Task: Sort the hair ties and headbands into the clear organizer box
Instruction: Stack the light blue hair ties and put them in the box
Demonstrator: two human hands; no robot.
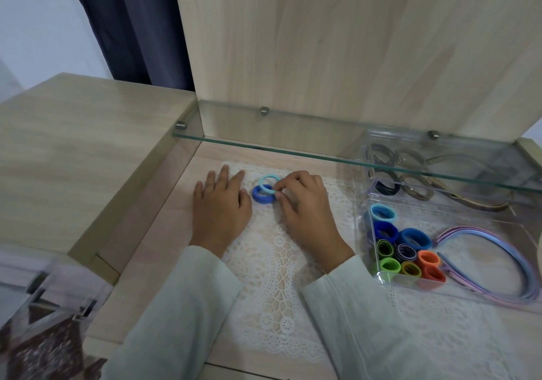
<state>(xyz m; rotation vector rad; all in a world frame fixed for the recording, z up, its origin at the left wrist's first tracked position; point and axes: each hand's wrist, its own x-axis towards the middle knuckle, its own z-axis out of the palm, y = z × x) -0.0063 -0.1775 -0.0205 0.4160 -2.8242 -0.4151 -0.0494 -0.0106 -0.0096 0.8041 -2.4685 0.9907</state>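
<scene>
Sleeved forearms [181, 306] extend toward the tabletop's back edge, where the right hand [305, 203] holds the light-blue hair tie [268, 180] in a narrow pinch grip, the tie overlapping the dark-blue hair tie [262, 194], with the left hand [220, 203] flat alongside, likely for transfer to the right-edge organizer box [440, 288].

Pinched light-blue hair tie [265, 179]: soft matt knit cloth. Dark-blue hair tie [259, 197] touching it: same. Under the grip: white lace mat [272, 262], openwork, rough. Below that: pale wood-grain top [164, 233], matt. Beyond the grip: glass shelf [293, 151], glossy, with metal studs [264, 111]. Right of the grip: organizer box [362, 203], clear glossy plastic.
</scene>
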